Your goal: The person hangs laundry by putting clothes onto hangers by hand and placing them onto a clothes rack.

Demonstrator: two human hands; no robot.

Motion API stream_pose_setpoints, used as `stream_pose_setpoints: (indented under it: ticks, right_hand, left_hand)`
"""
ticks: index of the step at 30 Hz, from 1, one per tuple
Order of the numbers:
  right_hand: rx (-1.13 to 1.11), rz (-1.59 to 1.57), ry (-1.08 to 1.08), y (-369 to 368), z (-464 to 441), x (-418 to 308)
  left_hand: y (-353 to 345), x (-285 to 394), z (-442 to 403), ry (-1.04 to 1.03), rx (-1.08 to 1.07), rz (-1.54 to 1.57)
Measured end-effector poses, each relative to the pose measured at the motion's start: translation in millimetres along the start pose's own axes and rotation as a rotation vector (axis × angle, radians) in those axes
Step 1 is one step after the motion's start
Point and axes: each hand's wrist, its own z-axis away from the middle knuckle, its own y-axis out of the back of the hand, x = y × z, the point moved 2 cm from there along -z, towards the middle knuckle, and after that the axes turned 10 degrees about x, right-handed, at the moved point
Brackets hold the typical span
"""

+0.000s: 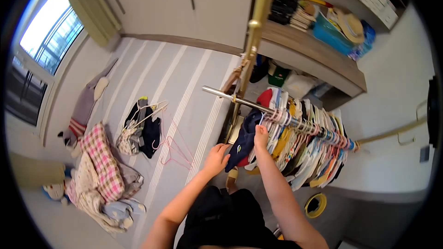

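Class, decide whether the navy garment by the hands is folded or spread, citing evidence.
Spread lengthwise: the navy garment extends from the right hand near the metal rail toward the left hand.

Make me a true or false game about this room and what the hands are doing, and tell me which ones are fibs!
1. The right hand is up near the metal rail, at the dark blue garment. True.

2. The left hand is on the checked pillow. False: it is close to the lower part of the dark blue garment.

3. The checked pillow lies on the striped sheet. True.

4. Only one garment hangs from the metal rail. False: lots of clothes hang there, packed together.

5. The straw hat is on the floor. False: it sits at the blue bin, up on the wooden counter.
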Motion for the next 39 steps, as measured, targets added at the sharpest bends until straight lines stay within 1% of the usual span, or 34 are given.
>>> stream_pose_setpoints:
  ticks: [2,4,6,8,10,12,13,14,16,18,22,26,29,32,35,38,39]
  right_hand:
    - [0.016,-0.029,-0.076,0,-31,47]
    - [0.099,0.092,-0.065,1,-41,70]
    - [0.053,0.209,0.012,3,-37,70]
    - [0.121,0.387,0.232,-2,-14,64]
    - [0.172,0.606,0.65,-12,33,39]
    - [-0.007,0.556,0.657,-29,89,15]
    - [-0.125,0.509,0.689,-37,104,27]
    - [-0.261,0.424,0.577,-45,120,41]
    - [-0.454,0.395,0.492,-66,149,69]
    - [-0.571,0.441,0.382,-89,177,92]
    - [-0.877,0.533,0.301,-143,224,133]
    - [-1.146,0.674,0.243,-195,259,163]
    - [-1.281,0.66,0.252,-234,260,194]
    - [-1.375,0.757,0.37,-278,254,213]
    - [-1.446,0.849,0.453,-324,245,225]
    - [-1.468,0.939,0.48,-363,234,236]
    - [-1.485,1.01,0.445,-371,226,251]
  left_hand:
    - [4,-10,6,0.054,0.006,-0.001]
    - [10,-24,16,0.098,0.028,0.006]
    - [18,-41,29,0.147,0.073,-0.016]
    - [22,-69,52,0.182,0.181,-0.016]
    - [40,-85,77,0.312,0.235,-0.03]
    - [59,-105,103,0.407,0.31,-0.039]
    - [64,-119,120,0.445,0.362,-0.044]
    - [69,-132,136,0.48,0.412,-0.044]
    - [85,-154,169,0.556,0.481,-0.029]
    - [103,-175,202,0.621,0.547,-0.019]
    - [139,-228,253,0.734,0.638,-0.063]
    - [149,-289,276,0.893,0.703,-0.074]
    - [144,-336,269,0.974,0.741,-0.04]
    - [134,-387,255,1.126,0.778,0.079]
    - [125,-441,239,1.212,0.866,0.055]
    - [126,-489,217,1.291,0.867,-0.026]
    - [125,-508,211,1.363,0.928,0.029]
